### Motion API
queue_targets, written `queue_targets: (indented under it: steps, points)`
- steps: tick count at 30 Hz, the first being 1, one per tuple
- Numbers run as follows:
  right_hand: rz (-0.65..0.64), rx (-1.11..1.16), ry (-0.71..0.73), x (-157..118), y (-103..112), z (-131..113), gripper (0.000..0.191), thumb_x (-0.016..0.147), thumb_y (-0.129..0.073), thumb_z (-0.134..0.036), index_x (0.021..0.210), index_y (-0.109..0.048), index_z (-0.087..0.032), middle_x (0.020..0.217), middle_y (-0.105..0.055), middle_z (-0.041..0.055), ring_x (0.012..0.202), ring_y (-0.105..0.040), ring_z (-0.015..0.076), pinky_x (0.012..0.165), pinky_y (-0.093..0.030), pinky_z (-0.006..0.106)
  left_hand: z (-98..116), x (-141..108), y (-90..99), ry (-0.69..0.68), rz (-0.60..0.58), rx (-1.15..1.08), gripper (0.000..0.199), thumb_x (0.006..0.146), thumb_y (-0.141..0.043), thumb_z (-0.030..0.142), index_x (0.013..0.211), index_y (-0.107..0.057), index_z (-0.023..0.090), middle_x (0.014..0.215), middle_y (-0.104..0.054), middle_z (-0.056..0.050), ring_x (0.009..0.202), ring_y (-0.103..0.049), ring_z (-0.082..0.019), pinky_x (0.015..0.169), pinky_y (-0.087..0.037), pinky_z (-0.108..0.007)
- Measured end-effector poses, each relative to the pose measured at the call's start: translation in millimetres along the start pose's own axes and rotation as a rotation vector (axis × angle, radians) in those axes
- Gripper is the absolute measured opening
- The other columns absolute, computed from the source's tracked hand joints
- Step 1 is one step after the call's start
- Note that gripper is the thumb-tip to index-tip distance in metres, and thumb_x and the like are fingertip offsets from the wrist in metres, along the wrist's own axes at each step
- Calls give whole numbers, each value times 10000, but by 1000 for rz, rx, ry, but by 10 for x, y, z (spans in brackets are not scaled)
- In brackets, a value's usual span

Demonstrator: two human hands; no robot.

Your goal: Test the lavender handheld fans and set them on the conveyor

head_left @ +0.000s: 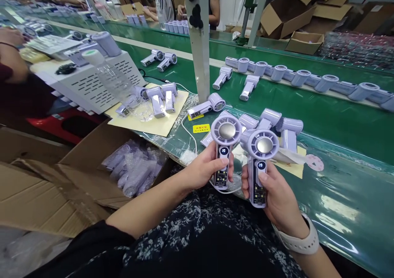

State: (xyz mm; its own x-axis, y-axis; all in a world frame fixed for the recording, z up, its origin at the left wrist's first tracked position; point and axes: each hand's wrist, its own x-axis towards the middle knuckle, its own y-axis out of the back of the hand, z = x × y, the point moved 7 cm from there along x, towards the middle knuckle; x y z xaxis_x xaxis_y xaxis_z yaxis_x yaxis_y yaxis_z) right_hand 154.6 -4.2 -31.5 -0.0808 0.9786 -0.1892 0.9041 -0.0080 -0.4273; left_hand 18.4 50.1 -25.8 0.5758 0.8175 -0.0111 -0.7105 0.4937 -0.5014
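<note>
My left hand is wrapped round the handle of a lilac handheld fan, its thumb on the front below a small display reading 20. A second lilac fan is upright in my right hand, thumb on its front below a lit display that also seems to read 20. Both fans face me, side by side, with round metal centres and circuit parts visible in the handles. Just behind them, several more lilac fans lie on the green table.
A metal post rises beyond the fans. At left are a white vented box, a plastic bottle and an open carton of wrapped fans. A row of fans lines the green belt. Other people work across and at far left.
</note>
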Motion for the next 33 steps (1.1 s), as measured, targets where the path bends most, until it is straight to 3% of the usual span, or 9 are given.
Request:
queue_targets:
  steps: [4, 7, 11, 20, 24, 26, 27, 30, 33]
  points:
    - [105, -47, -34, 57, 44, 15, 292, 910, -711, -482, 980, -641, -207, 772, -666, 15, 564, -597, 145, 498, -532, 260, -9, -13, 79, 53, 88, 104, 436, 849, -754, 498, 1006, -481, 196, 722, -636, 10, 569, -604, -140, 558, -500, -281]
    - [146, -11, -81, 77, 77, 58, 304, 903, -717, -487, 1003, -640, -210, 815, -686, 22, 603, -615, 150, 543, -551, 269, -31, -22, 125, 102, 138, 118, 450, 839, -766, 507, 1014, -491, 198, 728, -647, 0, 583, -603, -147, 572, -502, -292]
    - [133, 34, -67, 56, 83, 58, 303, 888, -722, -470, 1044, -644, -221, 904, -702, 34, 659, -630, 161, 578, -567, 286, -69, -24, 119, 122, 128, 80, 409, 840, -765, 477, 981, -498, 201, 709, -641, -4, 580, -600, -154, 566, -495, -297]
    - [79, 3, -37, 20, 111, -14, 273, 879, -706, -454, 966, -643, -203, 836, -679, 42, 598, -605, 157, 519, -531, 286, 3, -14, 63, 61, 88, 94, 407, 827, -785, 485, 977, -553, 185, 768, -661, -27, 592, -634, -161, 549, -501, -286]
    - [75, 11, -1, 14, 91, -16, 237, 931, -655, -439, 1016, -610, -222, 865, -665, 40, 610, -598, 163, 532, -533, 300, 4, -12, 68, 11, 100, 105, 477, 770, -856, 512, 1002, -613, 174, 928, -704, -73, 795, -716, -216, 755, -575, -364]
    - [53, 10, 17, -10, 13, 10, 278, 958, -598, -465, 1149, -572, -265, 897, -674, 37, 622, -614, 192, 541, -541, 337, -58, -10, 2, 20, 22, 26, 588, 715, -848, 643, 997, -649, 167, 970, -707, -96, 880, -708, -232, 860, -569, -395]
    - [45, -12, 44, -27, -29, 10, 331, 968, -574, -481, 1238, -547, -292, 931, -682, 40, 670, -640, 216, 583, -559, 364, -111, -14, -61, 52, -55, -46, 641, 698, -805, 728, 974, -660, 168, 926, -700, -89, 836, -694, -219, 843, -569, -390]
    - [5, -274, 145, -55, -96, -55, 499, 988, -557, -518, 1443, -499, -322, 983, -701, 55, 853, -673, 273, 819, -573, 458, -225, -49, -183, 147, -189, -261, 698, 675, -685, 863, 863, -638, 192, 737, -630, -31, 640, -615, -169, 674, -558, -341]
    - [99, -750, 260, 45, 124, -234, 370, 1011, -542, -515, 1221, -721, -268, 697, -651, 33, 653, -600, 255, 817, -543, 496, -212, -61, -100, 122, -100, -296, 701, 640, -702, 870, 787, -613, 190, 768, -651, -49, 709, -659, -194, 688, -565, -330]
